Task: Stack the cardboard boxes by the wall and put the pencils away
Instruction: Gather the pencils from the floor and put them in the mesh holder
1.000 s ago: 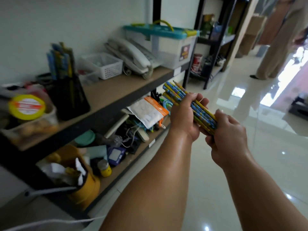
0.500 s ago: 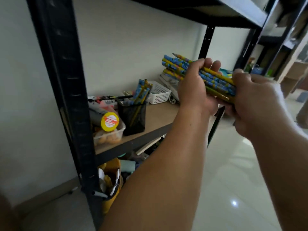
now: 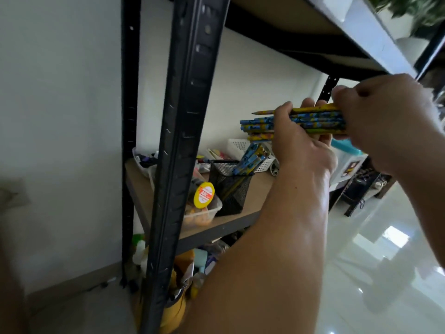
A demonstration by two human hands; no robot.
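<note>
A bundle of blue and yellow patterned pencils (image 3: 313,121) lies level between both my hands, tips pointing left. My left hand (image 3: 301,143) wraps around the middle of the bundle. My right hand (image 3: 385,116) grips its right end. Below and to the left, a black mesh pencil cup (image 3: 228,186) stands on the wooden shelf (image 3: 255,189) with several matching pencils (image 3: 250,157) leaning in it. No cardboard boxes are in view.
A black metal shelf post (image 3: 183,141) stands close in front at the left. A clear tub with a yellow-lidded jar (image 3: 204,201), a white basket (image 3: 240,145) and a teal-lidded box (image 3: 346,150) share the shelf. An upper shelf (image 3: 337,32) hangs overhead. Glossy white floor (image 3: 385,261) lies at right.
My view has swung left and closer to the shelf unit. Both hands have carried the pencil bundle up and over the middle shelf, now held level above the mesh cup.
</note>
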